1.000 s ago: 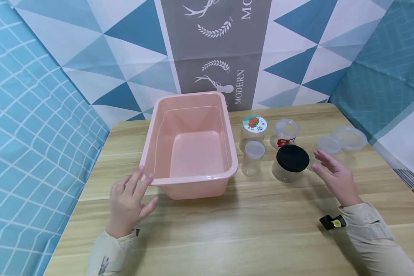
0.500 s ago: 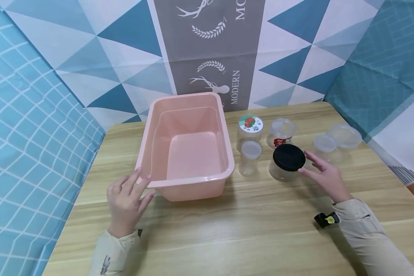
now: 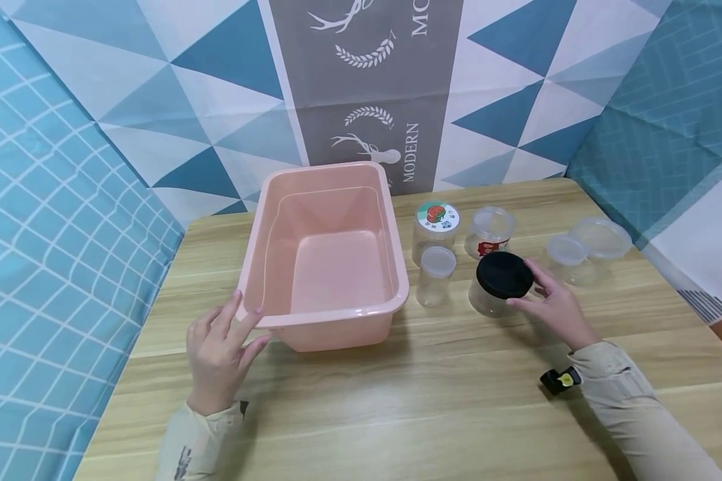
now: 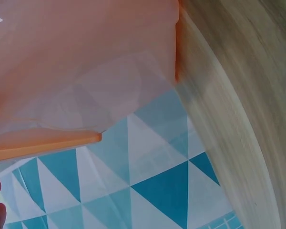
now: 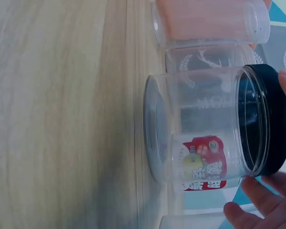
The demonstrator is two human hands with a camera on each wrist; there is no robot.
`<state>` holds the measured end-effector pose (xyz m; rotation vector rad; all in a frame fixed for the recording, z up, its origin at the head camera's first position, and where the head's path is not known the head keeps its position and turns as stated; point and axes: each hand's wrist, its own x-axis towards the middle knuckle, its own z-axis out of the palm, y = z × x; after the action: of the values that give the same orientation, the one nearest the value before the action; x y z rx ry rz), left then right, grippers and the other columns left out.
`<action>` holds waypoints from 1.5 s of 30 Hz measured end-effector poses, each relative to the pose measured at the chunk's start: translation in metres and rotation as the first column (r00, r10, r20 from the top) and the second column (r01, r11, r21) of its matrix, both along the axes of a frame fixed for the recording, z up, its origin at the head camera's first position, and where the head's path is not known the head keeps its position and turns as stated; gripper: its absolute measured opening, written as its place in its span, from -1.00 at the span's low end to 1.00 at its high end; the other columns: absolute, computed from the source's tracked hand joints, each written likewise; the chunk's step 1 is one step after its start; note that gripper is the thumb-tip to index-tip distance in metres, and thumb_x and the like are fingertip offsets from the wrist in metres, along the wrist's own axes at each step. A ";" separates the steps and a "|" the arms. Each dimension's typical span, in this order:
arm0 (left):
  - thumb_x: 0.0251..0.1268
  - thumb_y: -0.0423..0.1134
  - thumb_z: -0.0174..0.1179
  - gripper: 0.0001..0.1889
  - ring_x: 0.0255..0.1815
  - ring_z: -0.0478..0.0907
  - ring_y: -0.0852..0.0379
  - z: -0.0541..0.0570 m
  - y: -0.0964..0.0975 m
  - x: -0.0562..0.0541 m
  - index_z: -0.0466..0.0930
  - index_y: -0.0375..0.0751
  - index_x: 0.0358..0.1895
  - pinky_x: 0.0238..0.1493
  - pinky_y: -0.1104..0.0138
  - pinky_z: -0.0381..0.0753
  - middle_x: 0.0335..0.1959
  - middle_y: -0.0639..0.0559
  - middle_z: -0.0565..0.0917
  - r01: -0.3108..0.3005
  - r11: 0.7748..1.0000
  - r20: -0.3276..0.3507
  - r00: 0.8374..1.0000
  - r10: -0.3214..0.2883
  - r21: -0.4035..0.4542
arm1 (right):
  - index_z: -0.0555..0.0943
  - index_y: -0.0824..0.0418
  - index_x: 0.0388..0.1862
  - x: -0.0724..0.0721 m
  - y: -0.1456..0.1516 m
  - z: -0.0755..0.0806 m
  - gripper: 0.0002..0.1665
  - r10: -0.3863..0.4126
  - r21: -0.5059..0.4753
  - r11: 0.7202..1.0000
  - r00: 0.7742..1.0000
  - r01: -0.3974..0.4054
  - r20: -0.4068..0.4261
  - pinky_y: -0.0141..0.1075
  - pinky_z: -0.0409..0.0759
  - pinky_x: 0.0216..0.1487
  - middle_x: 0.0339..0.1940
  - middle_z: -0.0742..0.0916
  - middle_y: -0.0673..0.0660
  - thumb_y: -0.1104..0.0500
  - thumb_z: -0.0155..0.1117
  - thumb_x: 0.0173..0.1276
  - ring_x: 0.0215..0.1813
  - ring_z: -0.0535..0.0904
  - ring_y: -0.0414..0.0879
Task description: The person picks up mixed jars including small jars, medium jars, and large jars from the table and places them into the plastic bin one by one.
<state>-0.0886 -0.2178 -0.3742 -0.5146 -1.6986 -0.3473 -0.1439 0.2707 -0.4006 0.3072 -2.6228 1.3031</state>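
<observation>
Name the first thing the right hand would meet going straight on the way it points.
Most likely the black-lidded jar: it stands directly ahead of the right hand, so close that contact is hard to rule out.

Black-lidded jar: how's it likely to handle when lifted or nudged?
The black-lidded jar is probably light: no contents show through its clear walls. Those smooth walls may be slippery. Upright on a wide base, it should likely slide before tipping.

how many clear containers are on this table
6: black-lidded jar at the right hand; left of it, a slim jar and tomato-picture jar; behind it, a red-label tub; far right, a narrow jar and wide tub.
</observation>
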 end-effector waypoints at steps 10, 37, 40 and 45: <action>0.33 0.18 0.06 -0.53 -0.39 0.47 -0.31 -0.008 0.007 -0.005 0.70 -0.18 -0.28 -0.39 -0.04 0.32 -0.05 -0.22 0.68 0.040 0.998 0.031 0.999 -0.042 0.053 | -0.26 0.39 0.51 -0.005 0.004 0.004 0.22 0.005 -0.096 0.995 0.981 0.013 0.192 0.32 0.22 0.17 0.41 0.13 0.61 0.25 0.43 0.19 0.33 0.17 0.52; 0.35 0.15 0.09 -0.50 -0.46 0.44 -0.28 -0.010 0.005 -0.005 0.69 -0.25 -0.43 -0.39 0.02 0.29 -0.08 -0.19 0.70 0.034 0.992 0.010 0.999 -0.035 0.122 | -0.16 0.48 0.47 -0.023 -0.002 -0.003 0.22 0.033 -0.133 0.991 0.964 0.003 0.265 0.29 0.00 0.33 0.41 0.11 0.61 0.21 0.48 0.12 0.41 0.03 0.44; 0.34 0.13 0.11 -0.51 -0.45 0.44 -0.27 -0.010 0.006 -0.005 0.69 -0.26 -0.45 -0.38 0.03 0.29 -0.10 -0.20 0.70 0.035 0.990 0.017 0.999 -0.038 0.139 | -0.13 0.50 0.45 -0.023 -0.003 -0.004 0.20 0.022 -0.132 0.991 0.967 0.011 0.253 0.28 0.02 0.33 0.39 0.14 0.61 0.23 0.48 0.10 0.40 0.06 0.44; 0.34 0.13 0.12 -0.50 -0.45 0.44 -0.28 -0.010 0.007 -0.004 0.68 -0.27 -0.47 -0.38 0.04 0.28 -0.12 -0.22 0.70 0.044 0.987 0.011 0.999 -0.046 0.152 | -0.02 0.52 0.40 -0.022 -0.006 -0.005 0.12 0.007 -0.136 0.990 0.975 0.023 0.221 0.24 0.09 0.29 0.31 0.26 0.58 0.27 0.50 0.06 0.33 0.17 0.38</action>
<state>-0.0927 -0.2113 -0.3844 -0.4397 -1.6609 -0.5101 -0.1658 0.2643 -0.4056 0.1364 -2.6878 1.5907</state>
